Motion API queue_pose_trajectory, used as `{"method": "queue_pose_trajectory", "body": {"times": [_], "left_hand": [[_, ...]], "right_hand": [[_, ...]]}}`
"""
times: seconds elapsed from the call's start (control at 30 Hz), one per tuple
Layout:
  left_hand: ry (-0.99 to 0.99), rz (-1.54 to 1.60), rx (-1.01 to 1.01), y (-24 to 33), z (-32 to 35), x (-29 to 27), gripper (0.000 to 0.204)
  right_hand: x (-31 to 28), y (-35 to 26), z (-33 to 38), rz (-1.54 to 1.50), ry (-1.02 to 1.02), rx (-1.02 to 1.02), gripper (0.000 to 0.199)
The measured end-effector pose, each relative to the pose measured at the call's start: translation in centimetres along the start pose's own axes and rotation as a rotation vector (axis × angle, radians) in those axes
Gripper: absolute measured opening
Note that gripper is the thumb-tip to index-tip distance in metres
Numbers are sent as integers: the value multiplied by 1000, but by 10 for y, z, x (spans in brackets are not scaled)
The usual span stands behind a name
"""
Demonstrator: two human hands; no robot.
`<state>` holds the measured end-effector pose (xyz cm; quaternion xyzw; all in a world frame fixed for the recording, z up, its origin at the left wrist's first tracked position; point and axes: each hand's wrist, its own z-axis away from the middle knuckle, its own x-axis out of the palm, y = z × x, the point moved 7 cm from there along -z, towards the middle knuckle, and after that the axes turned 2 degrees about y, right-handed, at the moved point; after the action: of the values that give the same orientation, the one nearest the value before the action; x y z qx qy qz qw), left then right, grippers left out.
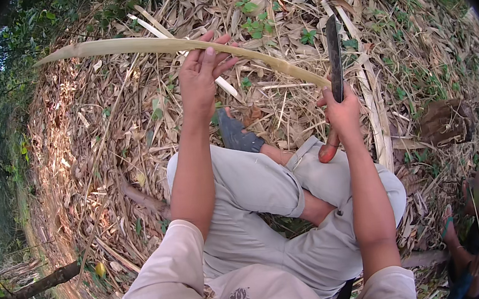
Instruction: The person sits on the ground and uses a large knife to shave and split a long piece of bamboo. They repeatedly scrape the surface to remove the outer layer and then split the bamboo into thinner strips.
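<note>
"Above a ground of dry leaves (128, 103), what is the person holding?"

"A long, pale bamboo strip (121, 46), slightly bowed, wider towards its pointed left end and narrower at the right. The left hand (200, 74) has it near the middle."

"How do those fingers sit?"

"The thumb presses on the near face, and the other fingers fan out behind, spread apart."

"And the right hand (343, 115)?"

"Its fingers are wrapped round a knife (333, 50). The dark blade points away from the body, and the red-ended handle (328, 151) sticks out below the fist, over the trousers (243, 178)."

"Do strip and blade touch?"

"The strip's narrow end reaches the base of the blade, beside the right thumb. I cannot tell whether they touch, or whether that thumb presses on the strip."

"What lies around?"

"More pale strips (375, 110) on the leaves, to the right of the knife. A dark shoe (237, 132) is on the person's foot between the forearms. At the lower right sits another person (471, 265), well apart from the strip."
</note>
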<state>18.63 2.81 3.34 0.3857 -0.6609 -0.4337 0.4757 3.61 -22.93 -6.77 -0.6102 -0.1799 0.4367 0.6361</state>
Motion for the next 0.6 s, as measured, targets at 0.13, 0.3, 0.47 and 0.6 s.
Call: {"method": "queue_pose_trajectory", "body": {"times": [0.13,0.3,0.47,0.6], "left_hand": [[33,-71,30,1,2,-3,31],[172,-114,94,15,9,-1,27],[135,-182,158,23,15,4,27],[50,-169,321,48,18,13,42]], "right_hand": [[9,-14,10,-29,-29,-79,33],[14,-26,21,-30,-74,-145,35],[20,-22,19,39,-118,-122,36],[20,-15,13,1,-95,-119,35]]}}
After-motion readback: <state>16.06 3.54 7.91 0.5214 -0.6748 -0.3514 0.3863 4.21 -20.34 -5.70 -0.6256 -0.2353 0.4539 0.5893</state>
